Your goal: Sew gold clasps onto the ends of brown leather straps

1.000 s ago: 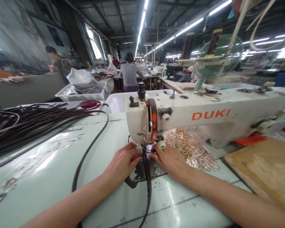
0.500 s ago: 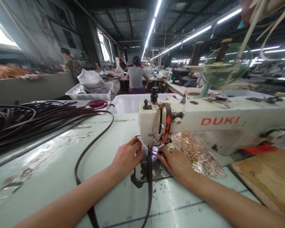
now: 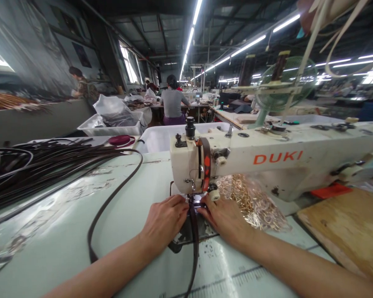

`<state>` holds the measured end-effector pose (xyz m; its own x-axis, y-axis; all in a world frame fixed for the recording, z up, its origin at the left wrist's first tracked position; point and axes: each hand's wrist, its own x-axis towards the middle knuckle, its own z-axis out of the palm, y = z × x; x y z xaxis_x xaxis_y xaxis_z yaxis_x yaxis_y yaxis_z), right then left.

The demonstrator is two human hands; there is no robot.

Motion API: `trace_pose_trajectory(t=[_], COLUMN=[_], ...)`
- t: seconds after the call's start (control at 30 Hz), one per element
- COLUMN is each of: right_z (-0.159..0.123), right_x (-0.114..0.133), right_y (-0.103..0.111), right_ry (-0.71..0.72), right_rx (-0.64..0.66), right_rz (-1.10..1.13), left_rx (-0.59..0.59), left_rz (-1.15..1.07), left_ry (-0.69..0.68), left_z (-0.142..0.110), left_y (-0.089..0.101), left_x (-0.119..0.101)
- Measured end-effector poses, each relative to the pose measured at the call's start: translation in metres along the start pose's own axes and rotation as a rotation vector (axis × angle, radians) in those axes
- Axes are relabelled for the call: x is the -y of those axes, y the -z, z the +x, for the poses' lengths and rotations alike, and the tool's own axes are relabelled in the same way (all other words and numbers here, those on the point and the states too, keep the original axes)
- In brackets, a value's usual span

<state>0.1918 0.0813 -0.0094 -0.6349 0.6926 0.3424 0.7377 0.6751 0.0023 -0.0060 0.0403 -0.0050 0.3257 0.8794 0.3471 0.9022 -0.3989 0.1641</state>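
A long dark brown strap [image 3: 194, 236] runs from the table's front edge up under the needle area of a white sewing machine [image 3: 279, 159]. My left hand [image 3: 168, 215] is closed, its fingertips pinching at the strap's left side just in front of the presser foot [image 3: 190, 198]. On the other side, my right hand [image 3: 225, 215] is closed too, with thumb and forefinger gripping a short dark strap part beside the foot. My fingers hide exactly how the strap lies there. Another length of strap [image 3: 102, 207] curves over the table to the left.
A pile of dark straps [image 3: 49, 169] covers the table's left side, near a maroon strap roll [image 3: 121, 140]. Behind the machine arm lies a clear bag of gold metal hardware [image 3: 248, 203]. A wooden board [image 3: 348, 227] sits at right. Co-workers sit farther back.
My left hand has moved in closer to the needle area and its fingers now meet the strap's side. The right hand stays beside the foot. The whole view has shifted slightly.
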Motion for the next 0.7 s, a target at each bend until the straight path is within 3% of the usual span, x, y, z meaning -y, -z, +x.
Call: trace_pose_trajectory(t=[0.17, 0.33, 0.4, 0.5, 0.7], right_z=[0.0, -0.002, -0.003, -0.007, -0.013], right_x=[0.001, -0.002, -0.005, -0.008, -0.009], right_y=[0.002, 0.005, 0.004, 0.002, 0.002], right_ry=[0.005, -0.03, -0.025, 0.03, 0.187], right_rx=[-0.014, -0.03, -0.028, 0.004, 0.079], right_rz=[0.028, 0.084, 0.116, 0.166, 0.264], left_rx=[-0.031, -0.029, 0.062, 0.207, 0.282], left_rz=[0.065, 0.133, 0.035, -0.084, 0.051], left_ry=[0.003, 0.216, 0.165, -0.015, -0.153], left_z=[0.006, 0.008, 0.001, -0.011, -0.019], left_y=[-0.001, 0.021, 0.028, 0.029, 0.019], left_x=[0.003, 0.018, 0.015, -0.002, -0.027])
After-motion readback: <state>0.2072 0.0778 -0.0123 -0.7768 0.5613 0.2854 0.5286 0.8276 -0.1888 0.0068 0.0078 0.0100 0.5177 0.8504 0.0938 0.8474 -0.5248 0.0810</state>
